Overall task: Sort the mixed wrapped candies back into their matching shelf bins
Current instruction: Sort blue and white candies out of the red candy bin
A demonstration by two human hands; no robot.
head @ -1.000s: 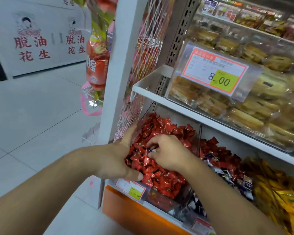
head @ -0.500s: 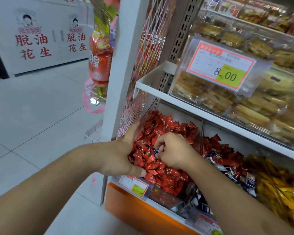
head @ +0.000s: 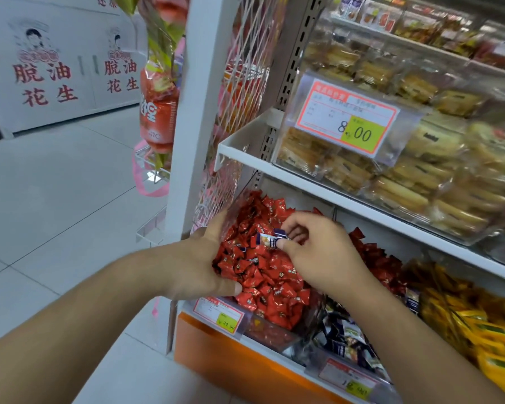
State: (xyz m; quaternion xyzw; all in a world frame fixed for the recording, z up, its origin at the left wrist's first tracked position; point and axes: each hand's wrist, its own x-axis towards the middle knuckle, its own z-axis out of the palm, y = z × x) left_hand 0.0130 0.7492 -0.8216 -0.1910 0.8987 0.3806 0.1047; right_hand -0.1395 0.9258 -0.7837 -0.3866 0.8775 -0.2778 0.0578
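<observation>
A dark-blue wrapped candy (head: 270, 239) is pinched between the thumb and curled fingers of the right hand (head: 318, 252), just above the heap of red wrapped candies (head: 263, 275) in the leftmost clear bin (head: 270, 333). The left hand (head: 200, 265) is laid against that heap's left side, thumb along its front; its fingers are hidden behind the bin wall, so their curl cannot be judged. To the right, dark-blue candies (head: 343, 342) and blurred yellow candies (head: 478, 325) are seen, the latter cut off at the frame edge. The price label (head: 219, 314) is legible only in part.
</observation>
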